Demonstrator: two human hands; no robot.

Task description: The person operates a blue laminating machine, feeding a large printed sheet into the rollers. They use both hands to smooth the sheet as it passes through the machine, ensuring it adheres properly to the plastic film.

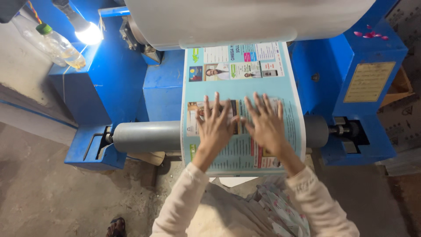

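Blue machine (109, 87), glossy pale-blue printed sheet (241, 74), hands (239, 127) flat, perhaps blurred

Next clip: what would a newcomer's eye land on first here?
First, the two hands, left hand and right hand, pressed flat with fingers spread on a light blue printed sheet draped over a grey roller at centre. Around them stands a bright blue machine. At upper left a bare lit bulb glares beside a plastic bottle.
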